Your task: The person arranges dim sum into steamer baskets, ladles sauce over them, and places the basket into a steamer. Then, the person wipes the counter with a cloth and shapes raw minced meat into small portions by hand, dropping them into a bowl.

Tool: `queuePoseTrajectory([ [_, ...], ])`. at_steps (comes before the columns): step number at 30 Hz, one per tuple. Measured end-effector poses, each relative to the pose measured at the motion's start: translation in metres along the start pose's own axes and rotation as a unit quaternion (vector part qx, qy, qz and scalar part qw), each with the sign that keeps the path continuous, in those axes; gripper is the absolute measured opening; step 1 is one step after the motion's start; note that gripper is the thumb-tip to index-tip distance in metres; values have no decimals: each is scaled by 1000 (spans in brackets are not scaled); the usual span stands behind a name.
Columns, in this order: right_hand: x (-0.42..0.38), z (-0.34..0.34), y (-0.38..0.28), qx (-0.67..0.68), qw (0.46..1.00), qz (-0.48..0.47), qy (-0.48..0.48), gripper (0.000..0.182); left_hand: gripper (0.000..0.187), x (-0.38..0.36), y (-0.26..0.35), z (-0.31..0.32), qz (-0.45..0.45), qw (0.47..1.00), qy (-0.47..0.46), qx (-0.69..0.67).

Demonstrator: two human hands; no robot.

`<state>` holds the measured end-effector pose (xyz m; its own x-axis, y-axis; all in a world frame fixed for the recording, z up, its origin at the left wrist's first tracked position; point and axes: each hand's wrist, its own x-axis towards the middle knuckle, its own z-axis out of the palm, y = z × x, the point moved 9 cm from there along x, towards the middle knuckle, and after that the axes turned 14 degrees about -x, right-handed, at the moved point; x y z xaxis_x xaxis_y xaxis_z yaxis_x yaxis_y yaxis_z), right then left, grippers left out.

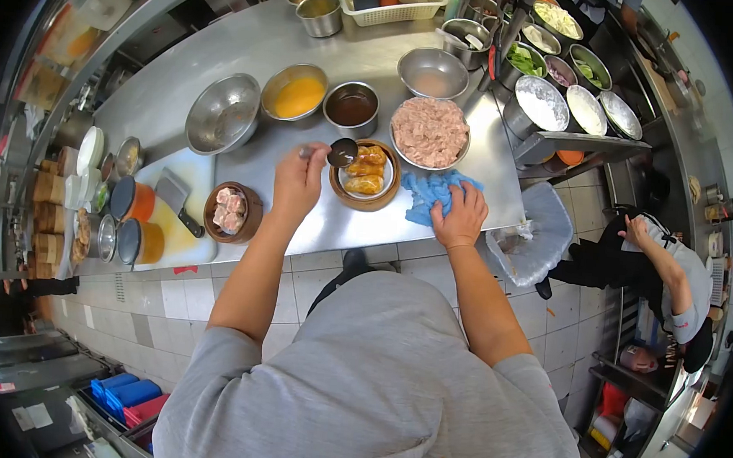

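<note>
My left hand (301, 179) is closed around the handle of a ladle (343, 152) whose bowl carries dark sauce. The ladle hangs at the upper left rim of a bamboo steamer (392, 189). Inside the steamer, golden-brown rolls (365, 168) lie on a white dish. A metal pot of dark sauce (351, 108) stands just behind. My right hand (461, 215) rests with fingers spread on a crumpled blue cloth (426, 194), to the right of the steamer. A bowl of pink minced meat (429, 130) sits beyond the cloth.
Left of my left hand stands another steamer (254, 220) with pale meat pieces. A cleaver (179, 202) lies on a cutting board (206, 169). Bowls of yellow liquid (320, 110) and bare metal (222, 113) stand behind. A lined bin (556, 215) and another person (675, 265) are at right.
</note>
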<state>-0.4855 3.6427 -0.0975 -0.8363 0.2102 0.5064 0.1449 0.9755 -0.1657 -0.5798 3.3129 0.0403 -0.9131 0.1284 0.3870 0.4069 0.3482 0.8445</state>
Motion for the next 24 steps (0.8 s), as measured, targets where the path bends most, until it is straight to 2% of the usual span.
queuePoseTrajectory([
  [3,1,0,-1,2,1000,-1,2,46,17,-13,27,7,51,998,-29,1],
  [5,1,1,-2,2,1000,-3,2,46,12,-20,45,19,153,983,-92,45],
  [7,1,1,-1,-1,1000,-2,10,46,10,-21,45,20,152,983,-90,45],
  [9,1,1,-1,1,1000,1,3,46,11,-20,47,7,134,991,-24,16],
  [10,1,2,-1,5,1000,3,-7,46,11,-19,46,9,133,991,-26,13],
  [12,1,1,-1,2,1000,2,-7,46,16,-13,29,7,60,998,-7,1],
  [13,1,1,-2,1,1000,0,-6,46,16,-12,22,7,60,998,-8,0],
  [16,2,2,-1,1,1000,2,-21,48,29,-2,-10,-8,-33,995,79,-46],
  [17,1,1,0,0,1000,5,-22,48,29,6,-13,-6,-34,995,76,-47],
  [19,1,-1,-2,15,1000,-4,-5,47,34,27,-31,-19,-53,961,182,-201],
  [23,3,-3,-2,16,1000,5,-11,47,32,76,-71,-6,-52,965,210,-146],
  [24,3,-2,-2,13,1000,5,-15,47,32,88,-64,10,-14,987,147,-69],
])
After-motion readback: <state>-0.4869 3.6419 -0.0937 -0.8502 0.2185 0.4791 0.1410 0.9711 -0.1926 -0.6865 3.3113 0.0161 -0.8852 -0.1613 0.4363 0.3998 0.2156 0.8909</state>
